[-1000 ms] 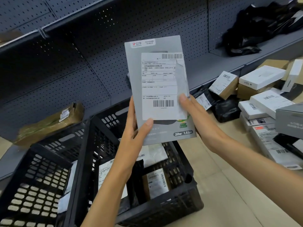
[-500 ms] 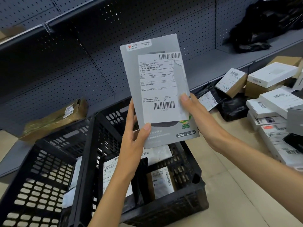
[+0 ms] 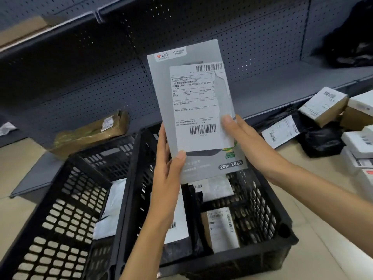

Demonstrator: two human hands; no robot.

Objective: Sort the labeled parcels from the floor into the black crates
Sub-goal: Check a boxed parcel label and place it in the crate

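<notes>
Before grey pegboard shelving (image 3: 101, 81), we hold a grey labeled parcel (image 3: 193, 110) in both grips, left hand (image 3: 167, 170) and right hand (image 3: 248, 146) pinching it above the black crate (image 3: 268, 229).

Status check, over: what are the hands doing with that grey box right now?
Left hand and right hand both grip the grey labeled box, upright, label facing the camera. Held above the right black crate. Nothing in the way.

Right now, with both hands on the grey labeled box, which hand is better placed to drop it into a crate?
Left, probably. The left hand grips the grey labeled box at its lower edge, directly above the right black crate. The right hand pinches the side nearest the floor parcels.
</notes>
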